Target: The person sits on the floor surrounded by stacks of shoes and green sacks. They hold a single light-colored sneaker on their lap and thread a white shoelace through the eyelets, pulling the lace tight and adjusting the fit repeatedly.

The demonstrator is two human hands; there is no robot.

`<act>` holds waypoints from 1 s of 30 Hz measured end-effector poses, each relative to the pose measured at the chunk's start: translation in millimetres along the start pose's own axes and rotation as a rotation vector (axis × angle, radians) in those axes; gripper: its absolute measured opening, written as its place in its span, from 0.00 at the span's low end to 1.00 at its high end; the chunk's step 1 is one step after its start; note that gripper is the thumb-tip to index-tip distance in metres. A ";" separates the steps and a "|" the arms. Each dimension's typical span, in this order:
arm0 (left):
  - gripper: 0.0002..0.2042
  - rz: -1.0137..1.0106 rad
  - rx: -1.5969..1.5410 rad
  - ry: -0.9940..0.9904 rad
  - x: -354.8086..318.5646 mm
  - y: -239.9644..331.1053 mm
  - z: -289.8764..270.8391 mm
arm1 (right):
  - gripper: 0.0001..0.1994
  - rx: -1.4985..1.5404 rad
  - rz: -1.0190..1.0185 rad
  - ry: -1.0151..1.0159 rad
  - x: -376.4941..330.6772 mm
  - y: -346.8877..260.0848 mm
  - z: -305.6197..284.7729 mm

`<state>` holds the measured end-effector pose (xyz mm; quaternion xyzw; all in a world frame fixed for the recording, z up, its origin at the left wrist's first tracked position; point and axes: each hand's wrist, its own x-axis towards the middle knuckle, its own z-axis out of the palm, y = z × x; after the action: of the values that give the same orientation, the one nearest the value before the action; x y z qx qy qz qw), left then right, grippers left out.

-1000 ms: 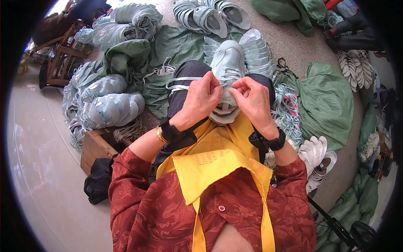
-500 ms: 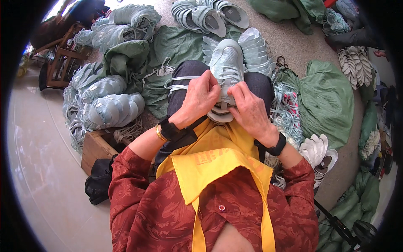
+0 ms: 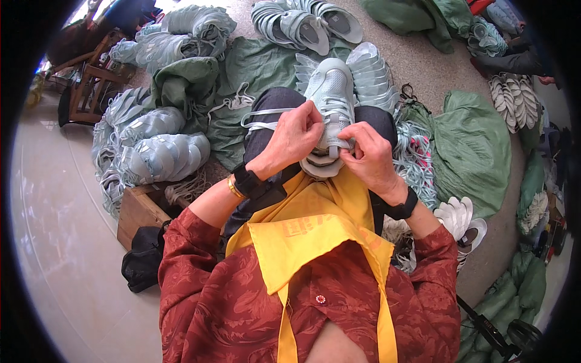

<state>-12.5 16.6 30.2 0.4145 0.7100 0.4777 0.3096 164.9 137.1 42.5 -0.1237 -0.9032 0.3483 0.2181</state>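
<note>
A pale blue-grey sneaker (image 3: 331, 91) lies on my lap with its toe pointing away from me. My left hand (image 3: 296, 136) pinches the shoe's pale lace (image 3: 266, 115) near the tongue, and a loop of it trails off to the left. On the right side of the tongue, my right hand (image 3: 367, 156) grips the lace and the shoe's collar. Both wrists wear black bands, and a yellow apron (image 3: 315, 230) covers my red patterned shirt.
Stacks of pale blue shoe uppers (image 3: 160, 157) lie at my left and several finished sneakers (image 3: 308, 21) ahead. Green cloth sacks (image 3: 478, 145) lie at right, white soles (image 3: 460, 221) by my right elbow. A wooden box (image 3: 142, 209) and black bag (image 3: 145, 260) sit at left.
My right hand has slid down from the shoe's laces toward the collar, and both hands have drawn closer together at the tongue. The shoe stays on my lap.
</note>
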 end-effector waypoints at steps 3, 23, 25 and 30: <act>0.03 0.068 -0.080 -0.059 2.9 -6.8 -0.5 | 0.17 0.042 0.089 0.006 -2.0 -1.5 -2.1; 0.01 0.039 -0.197 -0.253 19.3 -19.9 -4.9 | 0.05 0.150 0.365 0.115 29.0 7.8 4.1; 0.01 0.034 -0.199 -0.263 19.1 -19.9 -5.6 | 0.06 0.193 0.409 0.088 29.0 9.3 2.6; 0.01 0.023 -0.197 -0.296 21.0 -19.7 -8.2 | 0.07 0.211 0.464 0.038 33.1 11.5 -0.5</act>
<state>-34.9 27.8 13.7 0.4559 0.6016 0.4825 0.4444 137.0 158.1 45.2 -0.3106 -0.8051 0.4790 0.1610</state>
